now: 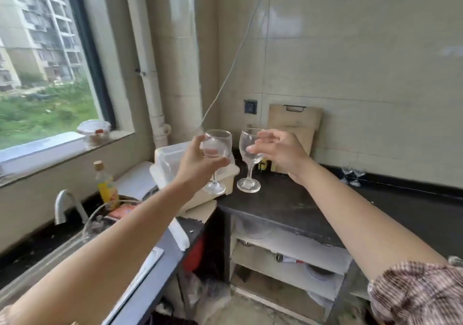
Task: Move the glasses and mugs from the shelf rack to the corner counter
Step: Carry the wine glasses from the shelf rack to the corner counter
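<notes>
My left hand [198,160] grips the bowl of a clear wine glass [217,142], held upright above the edge of the dark corner counter [280,199]. My right hand [278,149] holds the bowl of a second clear wine glass [248,149], whose foot [248,185] is at the counter surface; I cannot tell whether it touches. Two more stemmed glasses [352,174] stand at the back right of the counter against the wall.
A white lidded plastic box [175,159] sits just left of the glasses. Wooden cutting boards [295,122] lean on the wall behind. An oil bottle [106,187], faucet [64,204] and sink lie to the left. Open shelves [288,254] are under the counter.
</notes>
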A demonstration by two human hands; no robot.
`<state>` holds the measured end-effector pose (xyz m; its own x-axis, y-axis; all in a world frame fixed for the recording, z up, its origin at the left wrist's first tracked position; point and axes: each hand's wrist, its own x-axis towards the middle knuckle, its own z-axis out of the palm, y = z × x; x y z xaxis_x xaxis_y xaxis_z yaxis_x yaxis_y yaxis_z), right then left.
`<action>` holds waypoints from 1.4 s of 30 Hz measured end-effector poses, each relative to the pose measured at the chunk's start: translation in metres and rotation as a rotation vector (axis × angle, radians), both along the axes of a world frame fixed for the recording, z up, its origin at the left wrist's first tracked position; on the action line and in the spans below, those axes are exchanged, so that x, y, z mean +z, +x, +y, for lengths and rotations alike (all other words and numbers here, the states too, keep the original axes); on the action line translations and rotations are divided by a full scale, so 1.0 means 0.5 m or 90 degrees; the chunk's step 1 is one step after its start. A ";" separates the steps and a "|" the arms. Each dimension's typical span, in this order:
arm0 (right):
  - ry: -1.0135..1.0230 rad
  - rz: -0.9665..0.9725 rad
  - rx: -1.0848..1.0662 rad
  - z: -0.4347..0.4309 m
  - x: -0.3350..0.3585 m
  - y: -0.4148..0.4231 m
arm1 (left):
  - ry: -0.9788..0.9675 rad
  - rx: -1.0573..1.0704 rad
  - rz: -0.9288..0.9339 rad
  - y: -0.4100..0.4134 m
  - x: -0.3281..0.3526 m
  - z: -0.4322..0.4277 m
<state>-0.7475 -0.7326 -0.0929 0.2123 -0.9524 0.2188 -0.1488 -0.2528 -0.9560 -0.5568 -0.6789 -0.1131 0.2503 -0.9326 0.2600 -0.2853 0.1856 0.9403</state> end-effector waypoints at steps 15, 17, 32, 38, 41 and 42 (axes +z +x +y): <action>0.098 0.087 -0.257 -0.406 -0.133 -0.499 | 0.111 -0.248 0.023 -0.499 -0.155 -0.574; 0.109 0.099 -0.280 -0.437 -0.150 -0.554 | 0.131 -0.275 0.027 -0.557 -0.180 -0.623; 0.203 0.161 -0.343 -0.761 -0.288 -1.004 | 0.223 -0.323 -0.081 -0.995 -0.333 -0.968; 0.259 0.192 -0.295 -0.927 -0.391 -1.167 | 0.257 -0.318 -0.157 -1.171 -0.416 -1.110; 0.270 0.201 -0.279 -0.991 -0.439 -1.228 | 0.261 -0.315 -0.215 -1.238 -0.459 -1.176; 0.273 0.203 -0.276 -1.008 -0.454 -1.244 | 0.262 -0.315 -0.234 -1.255 -0.472 -1.197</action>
